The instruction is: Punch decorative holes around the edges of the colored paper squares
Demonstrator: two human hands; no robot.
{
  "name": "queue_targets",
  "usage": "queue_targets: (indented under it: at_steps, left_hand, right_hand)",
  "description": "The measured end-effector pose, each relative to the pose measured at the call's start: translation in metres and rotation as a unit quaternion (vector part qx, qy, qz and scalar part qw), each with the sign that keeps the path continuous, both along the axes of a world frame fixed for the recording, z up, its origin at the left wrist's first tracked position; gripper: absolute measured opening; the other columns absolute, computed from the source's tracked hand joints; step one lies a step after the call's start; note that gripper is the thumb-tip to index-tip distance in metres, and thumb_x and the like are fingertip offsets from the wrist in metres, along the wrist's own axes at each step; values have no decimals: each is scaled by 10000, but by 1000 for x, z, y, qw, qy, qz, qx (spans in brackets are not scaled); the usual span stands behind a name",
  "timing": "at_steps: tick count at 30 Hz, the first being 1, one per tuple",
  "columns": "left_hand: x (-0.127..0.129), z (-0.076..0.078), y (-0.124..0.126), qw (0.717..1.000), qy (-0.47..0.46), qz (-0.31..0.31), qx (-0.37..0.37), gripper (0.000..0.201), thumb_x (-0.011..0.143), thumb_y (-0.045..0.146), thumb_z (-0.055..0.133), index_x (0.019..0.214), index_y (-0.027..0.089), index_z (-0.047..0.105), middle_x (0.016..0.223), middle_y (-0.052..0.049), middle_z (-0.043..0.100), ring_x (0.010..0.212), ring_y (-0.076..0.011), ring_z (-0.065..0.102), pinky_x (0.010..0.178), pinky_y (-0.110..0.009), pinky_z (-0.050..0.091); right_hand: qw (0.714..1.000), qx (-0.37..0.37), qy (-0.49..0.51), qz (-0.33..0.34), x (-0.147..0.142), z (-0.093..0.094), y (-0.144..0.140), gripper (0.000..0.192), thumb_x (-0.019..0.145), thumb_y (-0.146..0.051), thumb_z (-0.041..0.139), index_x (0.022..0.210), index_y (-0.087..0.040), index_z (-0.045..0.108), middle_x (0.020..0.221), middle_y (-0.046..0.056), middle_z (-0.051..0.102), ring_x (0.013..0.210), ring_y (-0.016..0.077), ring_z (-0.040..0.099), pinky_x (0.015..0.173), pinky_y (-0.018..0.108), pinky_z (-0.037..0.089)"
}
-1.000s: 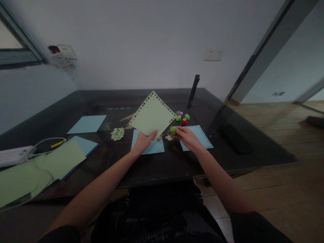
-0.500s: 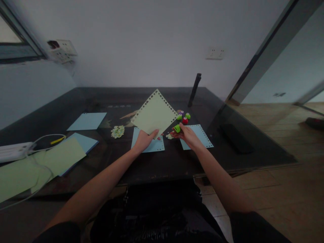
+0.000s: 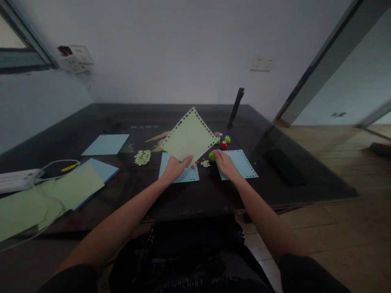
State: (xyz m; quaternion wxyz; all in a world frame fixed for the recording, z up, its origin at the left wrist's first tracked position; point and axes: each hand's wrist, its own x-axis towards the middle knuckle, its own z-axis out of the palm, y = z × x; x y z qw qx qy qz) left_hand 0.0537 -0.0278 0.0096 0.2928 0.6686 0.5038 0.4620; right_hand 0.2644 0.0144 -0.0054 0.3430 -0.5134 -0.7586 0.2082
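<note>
My left hand pinches the lower corner of a pale green sheet of paper, held up tilted like a diamond. Small punched holes run along its two upper edges. In my right hand is a small green craft punch, partly hidden by the fingers, just below the sheet's right corner. Under my left hand lies a light blue sheet with holes along its edges. Another punched blue sheet is beneath my right hand. Between the hands sits a small heap of paper cut-outs.
Several more punches, red, green and purple, stand behind my right hand. A bigger pile of cut-outs lies left. Further left are a blue sheet, stacked green paper and a white power strip with cable. A dark phone-like slab lies right.
My right hand has rolled over, its fingers now closed round the green punch, which sits slightly lower and further left. The green sheet has shifted a little to the right.
</note>
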Motion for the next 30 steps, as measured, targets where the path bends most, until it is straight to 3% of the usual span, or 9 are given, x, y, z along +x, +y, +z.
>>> queue_targets:
  at_steps: [5,9,13,18,22,26,30]
  left_hand:
    - [-1,-1,1,1000,-7,9,-1,223,809,302,532,806,131,675,637,-42,705,839,-209,657,972,-338,409]
    - [-1,-1,2,999,-2,24,-21,232,792,310,538,735,128,671,646,-66,707,829,-219,654,935,-343,433]
    - [-2,-2,3,999,-1,46,-10,227,775,300,543,682,137,672,657,-67,709,831,-218,653,922,-335,438]
    - [-2,2,2,998,-6,45,-37,242,763,303,535,651,132,665,621,-66,698,648,-193,639,718,-291,503]
    - [-1,5,1,996,-26,53,-71,242,743,321,541,683,120,663,592,-69,688,545,-177,604,590,-271,490]
    - [-1,2,3,994,-47,52,-82,276,733,346,551,790,101,665,605,-71,692,556,-182,611,578,-268,487]
    - [-4,-6,6,996,-35,35,-73,291,750,372,542,771,109,665,610,-69,693,558,-183,611,585,-273,490]
  right_hand:
    - [999,4,42,-8,0,3,0,384,907,-472,327,739,-195,532,691,28,579,704,184,555,657,280,387]
    - [990,-21,135,15,0,2,-1,346,874,-470,421,908,-177,601,782,41,628,703,181,598,661,295,439]
    - [981,-49,183,35,-2,3,-3,366,848,-461,475,1060,-192,604,723,12,600,627,158,589,619,295,465]
    - [954,-106,276,48,-2,9,-5,310,759,-431,603,956,-194,636,736,8,596,649,147,591,623,293,488]
    - [931,-113,343,43,6,17,0,382,634,-359,736,964,-196,634,855,21,635,658,136,599,670,313,512]
    - [939,-101,328,21,27,28,20,401,633,-326,737,989,-180,626,886,49,665,679,158,620,694,342,518]
    - [969,-94,227,-20,50,26,50,299,667,-268,695,930,-150,616,832,67,676,704,176,628,700,339,492]
